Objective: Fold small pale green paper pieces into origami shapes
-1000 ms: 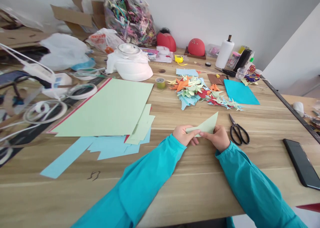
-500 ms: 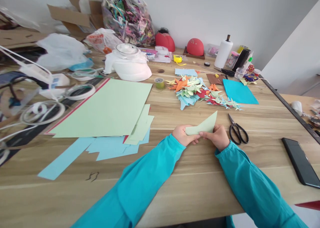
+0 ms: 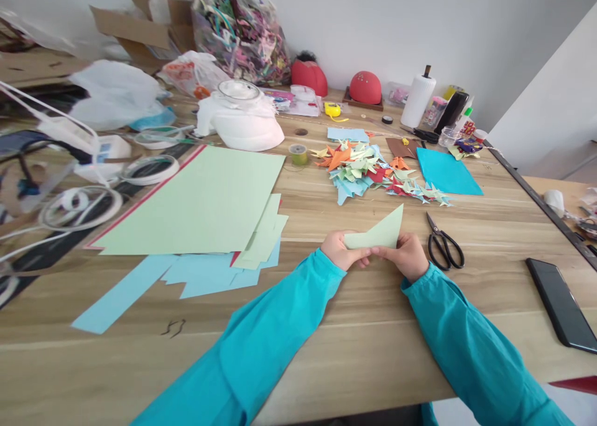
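Observation:
A folded piece of pale green paper (image 3: 380, 232) is held up over the table between my two hands, one pointed corner rising to the upper right. My left hand (image 3: 340, 250) pinches its left end, thumb along the lower edge. At the right part, my right hand (image 3: 407, 255) grips the paper, its thumb meeting the left thumb near the middle. The fingers behind the paper are partly hidden. Just right of my right hand lie black-handled scissors (image 3: 443, 242). Beyond my hands is a pile of folded paper shapes (image 3: 359, 168) in several colours.
Large green sheets (image 3: 200, 202) lie to the left, with blue paper strips (image 3: 125, 292) below them. A thread spool (image 3: 298, 155) and a turquoise sheet (image 3: 448, 171) sit farther back. At the right is a phone (image 3: 562, 305); cables (image 3: 79, 208) crowd the far left.
The green paper has tilted up slightly, and my thumbs have drawn a little closer together along its lower edge. Both hands keep their hold.

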The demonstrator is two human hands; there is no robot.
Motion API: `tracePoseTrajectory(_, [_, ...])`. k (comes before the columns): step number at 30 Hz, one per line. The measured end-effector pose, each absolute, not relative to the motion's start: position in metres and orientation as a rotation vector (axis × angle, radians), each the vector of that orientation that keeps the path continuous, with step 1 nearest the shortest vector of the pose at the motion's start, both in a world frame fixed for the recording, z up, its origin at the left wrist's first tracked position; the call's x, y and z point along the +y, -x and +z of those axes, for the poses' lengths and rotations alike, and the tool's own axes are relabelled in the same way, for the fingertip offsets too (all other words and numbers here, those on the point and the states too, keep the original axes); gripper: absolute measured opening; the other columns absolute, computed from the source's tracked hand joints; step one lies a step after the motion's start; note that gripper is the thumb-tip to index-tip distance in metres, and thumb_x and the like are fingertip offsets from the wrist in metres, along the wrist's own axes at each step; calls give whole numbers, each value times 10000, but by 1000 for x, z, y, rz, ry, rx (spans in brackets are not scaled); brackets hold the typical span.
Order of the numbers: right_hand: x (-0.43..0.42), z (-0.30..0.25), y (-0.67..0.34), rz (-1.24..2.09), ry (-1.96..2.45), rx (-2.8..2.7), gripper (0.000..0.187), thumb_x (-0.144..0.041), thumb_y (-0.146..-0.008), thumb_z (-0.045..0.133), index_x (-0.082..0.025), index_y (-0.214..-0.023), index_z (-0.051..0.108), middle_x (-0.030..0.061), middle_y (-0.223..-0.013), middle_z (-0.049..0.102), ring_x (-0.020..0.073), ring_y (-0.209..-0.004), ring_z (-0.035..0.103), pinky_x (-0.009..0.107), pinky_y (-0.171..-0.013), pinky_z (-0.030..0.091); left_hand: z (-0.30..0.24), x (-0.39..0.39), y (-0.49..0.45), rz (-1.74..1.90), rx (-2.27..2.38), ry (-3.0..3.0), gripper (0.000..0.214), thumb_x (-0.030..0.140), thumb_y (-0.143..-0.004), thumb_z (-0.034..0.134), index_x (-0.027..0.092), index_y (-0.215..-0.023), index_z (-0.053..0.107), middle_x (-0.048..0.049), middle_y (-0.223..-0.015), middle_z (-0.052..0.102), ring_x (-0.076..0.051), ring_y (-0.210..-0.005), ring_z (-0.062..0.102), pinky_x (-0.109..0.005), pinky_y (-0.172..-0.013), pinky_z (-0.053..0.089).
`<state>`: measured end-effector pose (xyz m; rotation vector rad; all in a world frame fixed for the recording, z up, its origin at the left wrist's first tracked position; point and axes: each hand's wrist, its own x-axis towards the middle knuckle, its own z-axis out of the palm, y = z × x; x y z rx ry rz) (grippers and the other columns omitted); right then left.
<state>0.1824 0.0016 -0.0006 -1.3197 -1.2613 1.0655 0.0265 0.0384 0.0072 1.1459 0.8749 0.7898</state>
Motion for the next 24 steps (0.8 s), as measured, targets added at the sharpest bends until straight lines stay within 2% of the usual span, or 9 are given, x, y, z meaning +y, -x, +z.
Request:
tracePoseTrajectory(8, [1,3,-178,1084,1326,-1170,328,-360,-459,805,-144,-671,678,-11,-554,630,100,-449,490,221,-417,391,7,40,-25,800,875,-1156,355,269,-471,800,66,-708,630,-23,-453,599,-125,-375,546,-240,-387,477])
tracePoseTrajectory(11, [2,4,-178,1081,1320,-1149,296,-348,-496,793,-150,-682,674,-28,-524,602,78,-420,444,206,-390,346,8,42,-24,801,865,-1147,340,279,-474,797,69,-684,632,-18,-446,595,-118,-369,541,-232,-380,477])
tracePoseTrajectory(14, [2,4,-180,1102,1324,-1171,261,-369,-550,763,-145,-606,642,-44,-426,522,65,-378,390,199,-362,288,8,43,-23,805,867,-1117,340,288,-459,804,79,-661,626,-16,-448,599,-122,-373,547,-238,-386,486])
tracePoseTrajectory(19, [1,7,-181,1143,1342,-1233,307,-406,-570,744,-146,-543,584,-39,-396,505,70,-355,396,202,-358,277,9,43,-23,824,863,-1083,347,284,-440,810,82,-644,614,-12,-441,597,-123,-367,545,-237,-382,485])
tracePoseTrajectory(24, [1,5,-180,1064,1411,-1218,387,-419,-560,746,-158,-470,475,-70,-349,416,38,-332,297,198,-342,176,9,42,-24,846,878,-1046,376,272,-415,819,78,-666,617,-4,-447,597,-114,-355,536,-231,-375,485])
